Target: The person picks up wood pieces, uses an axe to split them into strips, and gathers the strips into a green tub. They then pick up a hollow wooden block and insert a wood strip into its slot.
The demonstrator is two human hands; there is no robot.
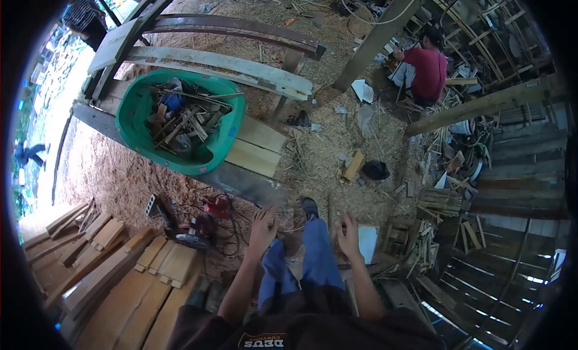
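Note:
Below the green tub, my left hand [262, 228] hangs in the air beside my left leg, its fingers spread and holding nothing. My right hand [347, 234] is on the other side of my legs, fingers apart and empty, near a pale flat panel [368, 243]. The green tub [131, 120], full of wood scraps and some plastic, rests on planks at the upper left. A red power tool [217, 206] and a circular saw [195, 234] lie on the ground left of my left hand.
Cut boards [129, 296] lie at the lower left. A person in a red shirt [428, 65] crouches at the upper right near wooden posts [376, 43]. Cables, wood chips and a black bag [376, 170] lie on the ground. Another person [86, 15] is at the upper left.

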